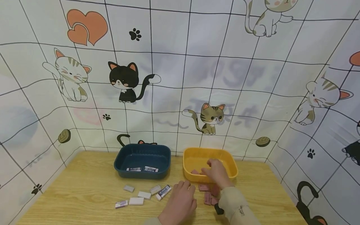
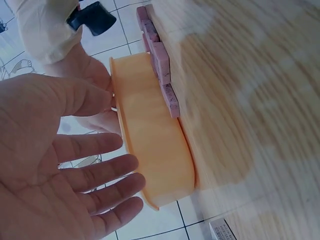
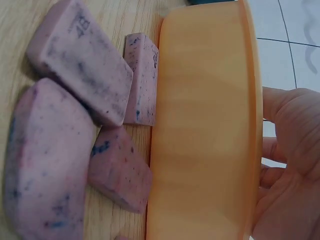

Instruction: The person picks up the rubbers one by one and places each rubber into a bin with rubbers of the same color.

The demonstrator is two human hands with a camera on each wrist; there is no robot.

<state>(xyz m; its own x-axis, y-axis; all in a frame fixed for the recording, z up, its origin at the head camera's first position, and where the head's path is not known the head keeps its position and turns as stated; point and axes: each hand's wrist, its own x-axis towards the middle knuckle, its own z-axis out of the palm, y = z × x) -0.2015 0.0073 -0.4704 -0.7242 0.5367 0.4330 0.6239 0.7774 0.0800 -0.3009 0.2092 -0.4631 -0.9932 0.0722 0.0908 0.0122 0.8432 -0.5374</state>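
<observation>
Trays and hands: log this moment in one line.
right hand: over yellow tray; left hand: empty, beside loose white blocks; yellow tray: pink blocks; blue tray: two white blocks; table: loose pink blocks

I see a yellow bin (image 1: 197,177) under the right hand (image 1: 218,174), dark-speckled pink erasers (image 1: 207,198) on its near side, white erasers (image 1: 136,201) left of the left hand (image 1: 180,201), a dark-blue bin (image 1: 142,175) beyond, all on a tan, wood-grained surface (image 1: 92,187).

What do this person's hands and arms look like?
The left hand and right hand are gloveless. The right sleeve is beige with a small dark print; a black fitting shows beside it. The left sleeve, barely visible, looks beige too.
</observation>
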